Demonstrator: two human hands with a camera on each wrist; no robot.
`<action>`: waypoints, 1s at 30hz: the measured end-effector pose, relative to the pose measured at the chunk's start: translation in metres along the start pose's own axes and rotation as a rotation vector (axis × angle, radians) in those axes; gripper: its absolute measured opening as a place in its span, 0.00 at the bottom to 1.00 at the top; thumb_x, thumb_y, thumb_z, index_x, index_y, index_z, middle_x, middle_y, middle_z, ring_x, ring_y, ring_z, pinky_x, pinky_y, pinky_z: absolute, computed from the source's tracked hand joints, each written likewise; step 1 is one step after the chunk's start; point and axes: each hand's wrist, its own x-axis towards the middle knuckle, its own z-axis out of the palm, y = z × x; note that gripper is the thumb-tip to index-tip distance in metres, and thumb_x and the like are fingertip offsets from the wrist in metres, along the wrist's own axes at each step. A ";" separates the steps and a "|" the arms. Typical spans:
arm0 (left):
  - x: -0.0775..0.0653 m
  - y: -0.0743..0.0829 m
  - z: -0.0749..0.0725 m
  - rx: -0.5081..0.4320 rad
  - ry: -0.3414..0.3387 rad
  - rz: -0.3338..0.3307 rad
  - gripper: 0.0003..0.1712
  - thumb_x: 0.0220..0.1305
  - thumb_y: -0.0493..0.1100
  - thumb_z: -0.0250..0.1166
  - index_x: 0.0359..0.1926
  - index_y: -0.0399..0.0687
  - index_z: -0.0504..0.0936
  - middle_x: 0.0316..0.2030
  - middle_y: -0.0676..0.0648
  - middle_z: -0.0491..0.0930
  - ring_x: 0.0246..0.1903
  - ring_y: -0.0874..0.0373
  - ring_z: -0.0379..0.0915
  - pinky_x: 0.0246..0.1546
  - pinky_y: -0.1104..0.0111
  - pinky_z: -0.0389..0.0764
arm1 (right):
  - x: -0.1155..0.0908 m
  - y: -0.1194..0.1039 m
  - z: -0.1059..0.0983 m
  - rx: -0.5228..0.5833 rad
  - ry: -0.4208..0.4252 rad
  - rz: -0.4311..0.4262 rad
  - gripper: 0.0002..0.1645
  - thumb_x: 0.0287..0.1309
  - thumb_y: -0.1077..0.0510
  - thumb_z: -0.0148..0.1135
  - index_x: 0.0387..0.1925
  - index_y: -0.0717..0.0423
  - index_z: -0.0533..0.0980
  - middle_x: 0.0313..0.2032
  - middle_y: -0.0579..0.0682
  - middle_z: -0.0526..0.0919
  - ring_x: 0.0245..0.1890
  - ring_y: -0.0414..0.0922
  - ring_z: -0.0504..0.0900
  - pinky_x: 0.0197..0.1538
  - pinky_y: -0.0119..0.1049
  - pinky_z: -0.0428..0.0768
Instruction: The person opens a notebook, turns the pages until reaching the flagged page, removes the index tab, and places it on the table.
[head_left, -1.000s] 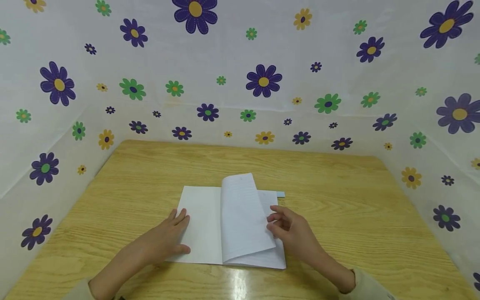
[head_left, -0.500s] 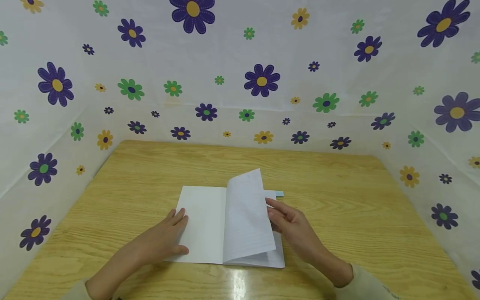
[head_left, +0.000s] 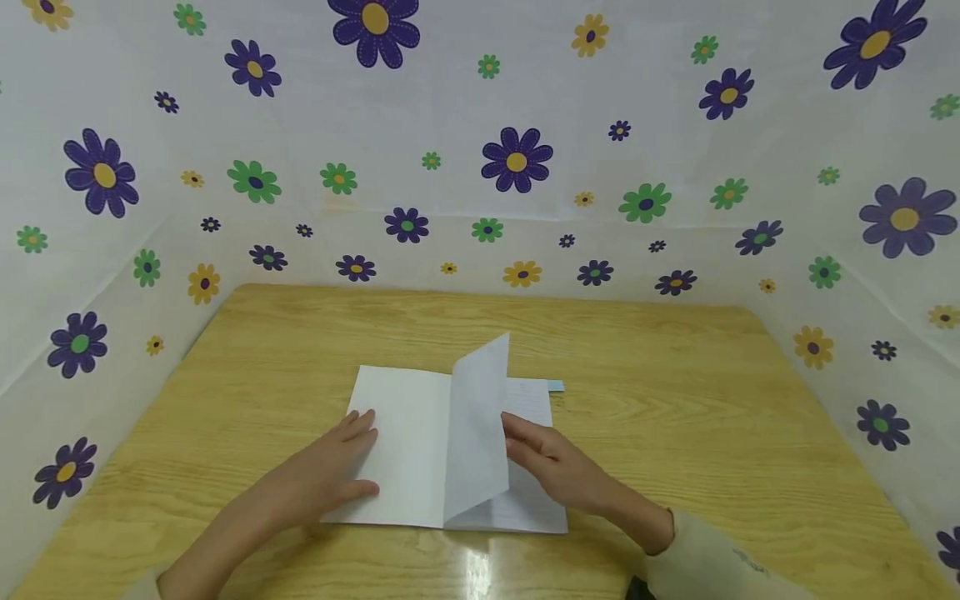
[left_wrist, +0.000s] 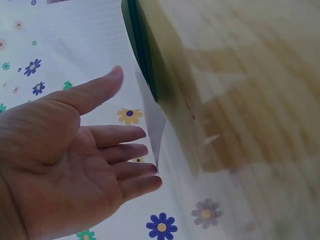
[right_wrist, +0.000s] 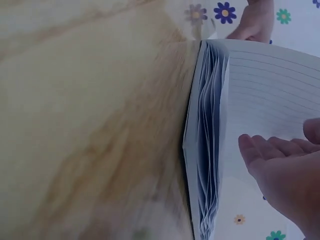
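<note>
Notebook: the notebook (head_left: 444,450) lay spread on the wood-grained table (head_left: 300,333), its blank page (head_left: 408,442) on the left and lined paper on the right.
Lifted leaf: one leaf (head_left: 477,433) stood up from the notebook's middle, its outer edge raised above the right-hand page.
Left hand: this hand (head_left: 339,471) rested on the notebook's left edge, fingers straight, thumb apart from them, gripping nothing.
Right hand: this hand (head_left: 555,467) was over the notebook's right side, its extended fingers touching the leaf's outer edge, thumb apart from them.
Tab: a pale blue tab (head_left: 555,386) stuck out at the notebook's far right corner.
Cloth: a flower-printed white cloth (head_left: 405,125) hung beyond the notebook.
</note>
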 end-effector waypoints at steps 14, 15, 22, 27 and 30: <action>-0.002 0.010 -0.007 -0.029 0.176 0.030 0.35 0.75 0.51 0.64 0.73 0.34 0.70 0.76 0.38 0.62 0.76 0.39 0.55 0.69 0.45 0.66 | 0.015 0.003 0.018 -0.353 -0.081 -0.085 0.32 0.83 0.53 0.44 0.78 0.63 0.58 0.77 0.54 0.61 0.77 0.47 0.58 0.76 0.41 0.59; -0.002 0.011 -0.007 -0.032 0.194 0.035 0.34 0.75 0.51 0.64 0.73 0.34 0.70 0.76 0.38 0.63 0.75 0.39 0.56 0.68 0.45 0.67 | 0.015 0.003 0.019 -0.366 -0.091 -0.079 0.32 0.83 0.52 0.44 0.79 0.63 0.58 0.78 0.53 0.60 0.78 0.46 0.57 0.77 0.42 0.59; 0.000 0.014 -0.012 -0.090 0.261 0.042 0.33 0.77 0.49 0.61 0.74 0.34 0.68 0.75 0.39 0.65 0.74 0.41 0.59 0.69 0.45 0.66 | 0.019 0.003 0.026 -0.515 -0.168 -0.113 0.32 0.83 0.49 0.43 0.78 0.59 0.60 0.78 0.50 0.61 0.77 0.44 0.58 0.77 0.44 0.60; 0.002 0.016 -0.015 -0.133 0.284 0.054 0.30 0.79 0.45 0.59 0.74 0.34 0.68 0.74 0.39 0.66 0.74 0.42 0.60 0.69 0.46 0.66 | 0.021 0.004 0.032 -0.662 -0.188 -0.215 0.30 0.83 0.53 0.44 0.77 0.60 0.62 0.78 0.52 0.61 0.77 0.46 0.59 0.74 0.50 0.65; 0.003 0.015 -0.016 -0.169 0.294 0.058 0.27 0.82 0.42 0.53 0.74 0.32 0.67 0.74 0.38 0.65 0.73 0.41 0.61 0.69 0.45 0.66 | 0.021 0.001 0.036 -0.723 -0.200 -0.196 0.30 0.82 0.52 0.45 0.77 0.58 0.63 0.78 0.50 0.61 0.78 0.44 0.58 0.72 0.52 0.66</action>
